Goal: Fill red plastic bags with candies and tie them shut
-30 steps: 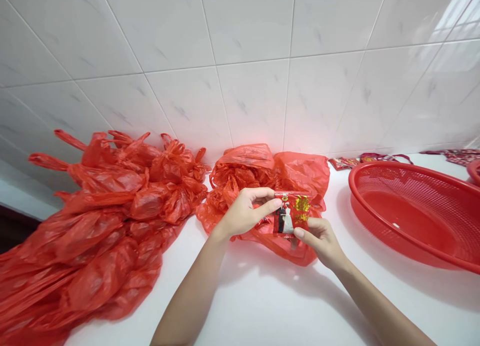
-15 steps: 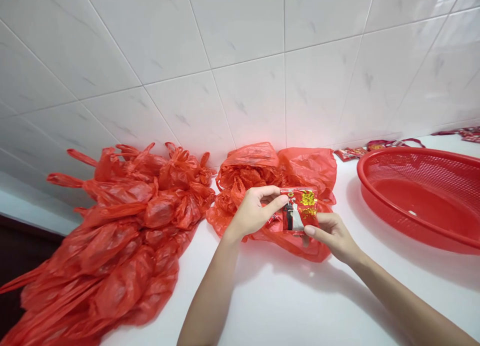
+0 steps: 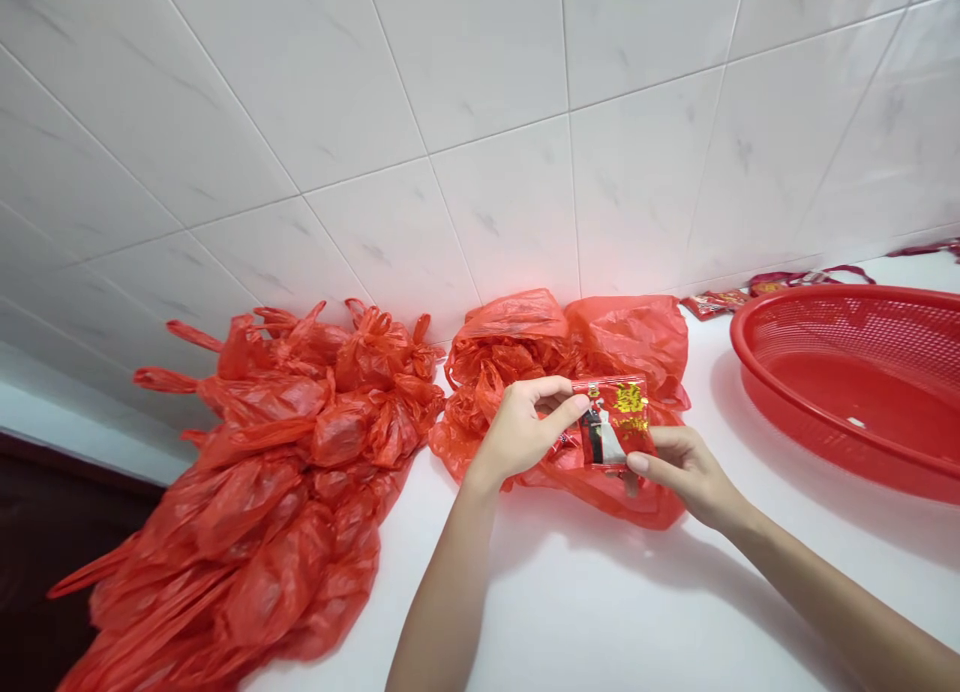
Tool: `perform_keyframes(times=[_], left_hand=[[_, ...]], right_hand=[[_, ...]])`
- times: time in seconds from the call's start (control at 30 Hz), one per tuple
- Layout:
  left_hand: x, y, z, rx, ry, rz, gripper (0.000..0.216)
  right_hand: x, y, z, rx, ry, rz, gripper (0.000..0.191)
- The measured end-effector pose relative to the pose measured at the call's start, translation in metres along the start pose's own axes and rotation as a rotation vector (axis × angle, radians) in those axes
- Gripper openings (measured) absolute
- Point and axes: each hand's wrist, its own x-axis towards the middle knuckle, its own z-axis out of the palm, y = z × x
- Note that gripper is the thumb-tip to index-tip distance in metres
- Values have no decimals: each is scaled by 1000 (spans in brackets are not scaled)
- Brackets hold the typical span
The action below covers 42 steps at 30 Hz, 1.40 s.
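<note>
Both of my hands hold one small red packet [image 3: 616, 419] printed with gold characters and a dark-and-white picture. My left hand [image 3: 521, 430] pinches its top left corner between thumb and fingers. My right hand [image 3: 679, 469] grips its lower right edge. The packet hovers just above an open red plastic bag [image 3: 626, 342] that lies crumpled on the white counter [image 3: 585, 602] against the tiled wall.
A large heap of knotted red plastic bags [image 3: 277, 472] covers the counter's left side. A red mesh basket [image 3: 862, 372] stands at the right. Several small red packets [image 3: 724, 299] lie along the wall behind it. The counter's left edge drops to a dark area.
The view has swung left and slightly up, so everything sits further right in the picture. My hands keep the same grip on the packet.
</note>
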Motion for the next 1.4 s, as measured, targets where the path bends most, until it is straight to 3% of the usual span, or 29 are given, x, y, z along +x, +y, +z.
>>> perform_keyframes(times=[0.37,0.53,0.6,0.73,0.93,1.07,1.27,1.4], left_hand=[[2,-3,-1,134,40,13,23],[-3,0,-12,510,139,16,17],[-7,2,-20,659,107,-11,16],[-14,4,-31,784,-77,-130,17],[-17,3,-34,865,-264,-285,31],[-17,6,-30,858,-301,-290,50],[-16,7,-25,871,-273,-271,32],[-17,8,-29,874,-224,-212,39]], right_hand=[[2,1,-7,25,154,29,31],[6,-12,-13,-120,234,12,34],[7,-12,-14,-194,163,64,37],[9,0,-16,-494,23,155,37],[10,-5,-27,-1009,-125,126,30],[9,-23,-35,-1158,-257,185,40],[6,-40,-39,-1247,-321,270,36],[10,-48,-45,-1136,-309,154,26]])
